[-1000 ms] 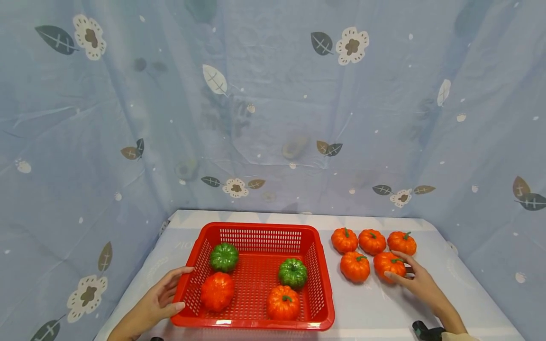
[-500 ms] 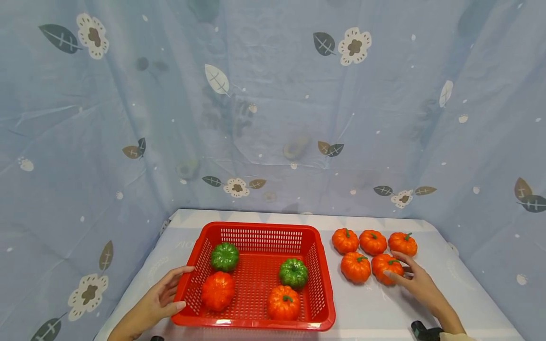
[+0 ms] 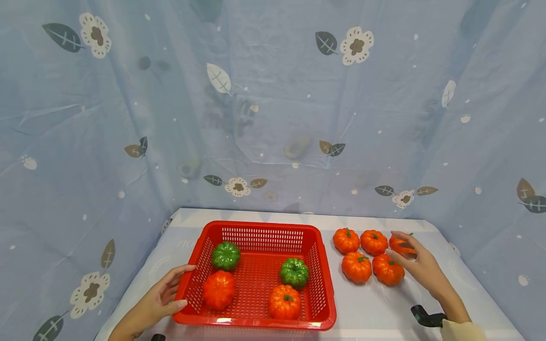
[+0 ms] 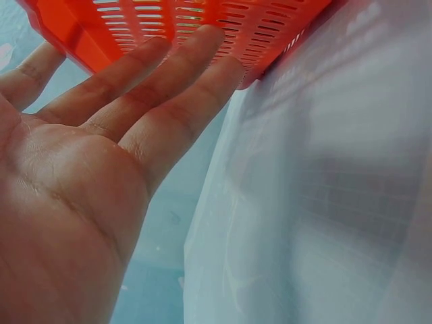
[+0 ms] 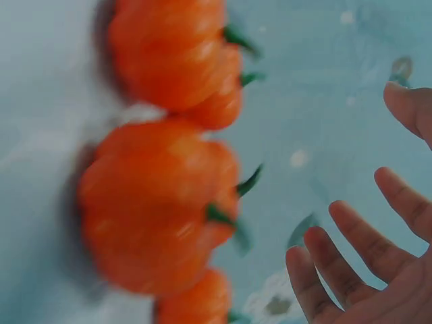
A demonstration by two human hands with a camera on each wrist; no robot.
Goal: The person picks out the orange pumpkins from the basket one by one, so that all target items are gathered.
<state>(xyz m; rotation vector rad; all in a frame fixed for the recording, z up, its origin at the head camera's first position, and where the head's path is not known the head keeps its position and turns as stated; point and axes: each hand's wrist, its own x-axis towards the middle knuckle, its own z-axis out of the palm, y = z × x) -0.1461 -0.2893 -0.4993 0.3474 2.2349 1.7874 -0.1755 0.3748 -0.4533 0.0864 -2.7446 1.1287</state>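
My left hand (image 3: 159, 300) lies along the left side of a red plastic basket (image 3: 254, 324). In the left wrist view its fingers (image 4: 185, 115) are straight, tips right at the slotted wall. Inside the basket sit two green pumpkins (image 3: 226, 256) and two orange pumpkins (image 3: 284, 302). My right hand (image 3: 420, 267) is raised over the right end of a group of orange pumpkins, fingers spread and holding nothing. Below it are the front-right orange pumpkin (image 3: 388, 270) and the back-right orange pumpkin (image 3: 400, 245), partly hidden by the hand.
Left of these stand the front-left orange pumpkin (image 3: 356, 267) and two back-row ones, a left orange pumpkin (image 3: 346, 240) and a middle orange pumpkin (image 3: 374, 242). The white table (image 3: 358, 310) is enclosed by a blue patterned cloth (image 3: 273, 118) behind and at both sides.
My right hand has let go of the front-right orange pumpkin and lifted up off it. That pumpkin has shifted slightly left, beside its neighbour. The left hand stays at the basket.
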